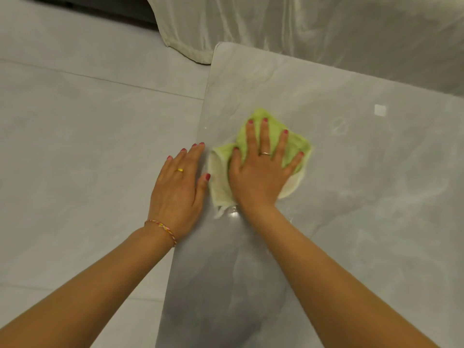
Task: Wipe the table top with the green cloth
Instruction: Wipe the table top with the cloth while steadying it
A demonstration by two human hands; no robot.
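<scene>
Right hand [261, 169] flat on green cloth [276, 139], fingers [265, 136] spread straight, pressing it onto glossy grey surface [364, 197] near its left edge. Left hand [179, 189] laid flat along that edge just beside the cloth, fingers together. Pale curtain [276, 23] draped at the far side, touching the surface. Grey tiled floor [88, 126] to the left. Small white square [380, 110] farther right, well apart.
</scene>
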